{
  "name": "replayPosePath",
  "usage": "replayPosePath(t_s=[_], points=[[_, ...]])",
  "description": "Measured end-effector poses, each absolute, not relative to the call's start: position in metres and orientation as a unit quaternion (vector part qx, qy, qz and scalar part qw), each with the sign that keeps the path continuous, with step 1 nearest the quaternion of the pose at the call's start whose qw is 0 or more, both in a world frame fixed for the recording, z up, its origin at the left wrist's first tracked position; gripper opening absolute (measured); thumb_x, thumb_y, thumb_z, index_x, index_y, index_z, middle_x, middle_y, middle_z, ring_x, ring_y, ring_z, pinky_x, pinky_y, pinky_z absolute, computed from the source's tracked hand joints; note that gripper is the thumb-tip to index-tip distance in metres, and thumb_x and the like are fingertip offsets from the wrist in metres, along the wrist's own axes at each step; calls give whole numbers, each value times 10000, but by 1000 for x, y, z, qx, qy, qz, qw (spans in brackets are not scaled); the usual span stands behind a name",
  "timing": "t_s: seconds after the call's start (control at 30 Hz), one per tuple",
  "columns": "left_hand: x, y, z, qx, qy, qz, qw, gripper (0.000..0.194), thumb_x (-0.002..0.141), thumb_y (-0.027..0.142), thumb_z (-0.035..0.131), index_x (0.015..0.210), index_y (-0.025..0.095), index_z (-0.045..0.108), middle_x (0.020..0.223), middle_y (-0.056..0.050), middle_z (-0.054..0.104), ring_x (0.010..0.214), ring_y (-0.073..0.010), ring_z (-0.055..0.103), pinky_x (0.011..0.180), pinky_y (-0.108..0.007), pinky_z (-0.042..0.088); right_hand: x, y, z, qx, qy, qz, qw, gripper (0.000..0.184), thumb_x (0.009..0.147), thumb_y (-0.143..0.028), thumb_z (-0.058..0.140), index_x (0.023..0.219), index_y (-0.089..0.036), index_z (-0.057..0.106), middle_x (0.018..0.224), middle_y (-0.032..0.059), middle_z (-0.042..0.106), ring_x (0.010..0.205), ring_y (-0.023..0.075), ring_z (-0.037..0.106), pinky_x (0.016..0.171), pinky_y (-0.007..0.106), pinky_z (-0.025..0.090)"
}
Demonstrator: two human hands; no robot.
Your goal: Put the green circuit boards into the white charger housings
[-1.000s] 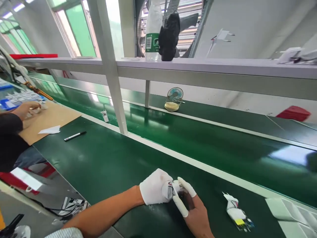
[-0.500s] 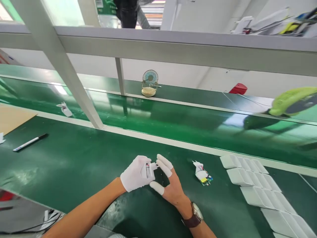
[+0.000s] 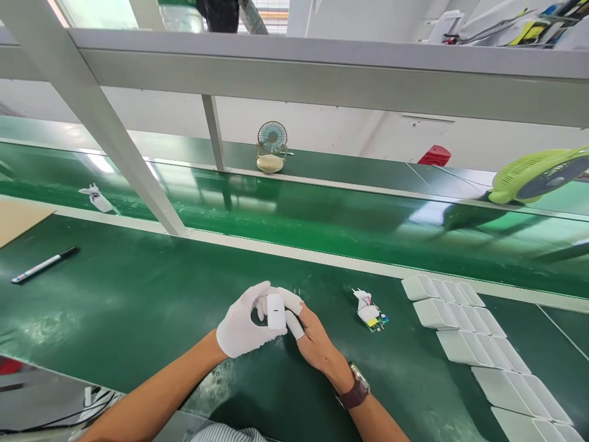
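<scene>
The left hand [image 3: 243,321] and right hand [image 3: 317,345] grasp a white charger [image 3: 276,312] in their fingers, apparently checking it. Turning it would call for steady fingertips.

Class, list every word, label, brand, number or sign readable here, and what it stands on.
None can be read.
White casing: dark slot, no legible text.
Pen: marks too small to read.
Watch: dial too small to read.
Bottle: label cut off, too blurred to read.

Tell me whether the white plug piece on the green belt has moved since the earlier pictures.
Yes. The white plug piece has shifted left along the green belt, lying farther from the foot of the grey post than before.
</scene>
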State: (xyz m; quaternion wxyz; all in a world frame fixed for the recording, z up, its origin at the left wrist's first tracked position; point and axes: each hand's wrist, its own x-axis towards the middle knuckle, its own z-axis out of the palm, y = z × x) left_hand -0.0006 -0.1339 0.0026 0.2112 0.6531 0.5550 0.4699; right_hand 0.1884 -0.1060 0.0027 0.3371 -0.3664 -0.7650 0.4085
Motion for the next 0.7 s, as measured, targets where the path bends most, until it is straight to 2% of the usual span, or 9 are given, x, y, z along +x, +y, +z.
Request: replayPosePath(t_s=[0.13, 0.3, 0.47, 0.7], points=[[1, -137, 1, 667, 559, 466, 161, 743, 624, 258, 797, 1298, 253, 487, 1086, -56, 750, 829, -204, 739, 738, -326, 634, 184, -108, 5, -351, -762, 422, 344, 461, 1031, -300, 399, 1491, -317, 416, 1521, 69, 469, 1384, 241, 467, 1172, 471, 391], [-1, -134, 7, 692, 513, 498, 101, 645, 717, 297, 736, 1311, 239, 492, 1017, -53, 768, 771, -175, 737, 685, -273, 631, 183, -109, 7, -352, -760, 410, 360, 474, 1025, -301, 422, 1498, -311, 408, 1503, 73, 491, 1384, 249, 465, 1173, 470, 389], [-5, -131, 12, 720, 470, 501, 98, 600, 797, 323, 680, 1347, 225, 461, 1025, -71, 761, 774, -166, 729, 704, -270, 628, 183, -108, 3, -358, -763, 407, 352, 483, 1027, -284, 411, 1509, -319, 385, 1526, 67, 461, 1426, 253, 408, 1176, 479, 389], [-6, -129, 12, 727, 444, 505, 136, 582, 807, 303, 695, 1341, 247, 469, 986, -42, 732, 748, -155, 701, 697, -281, 620, 187, -109, 4, -369, -768, 394, 344, 510, 1020, -255, 411, 1522, -312, 341, 1548, 66, 427, 1438, 240, 390, 1192, 481, 367]])
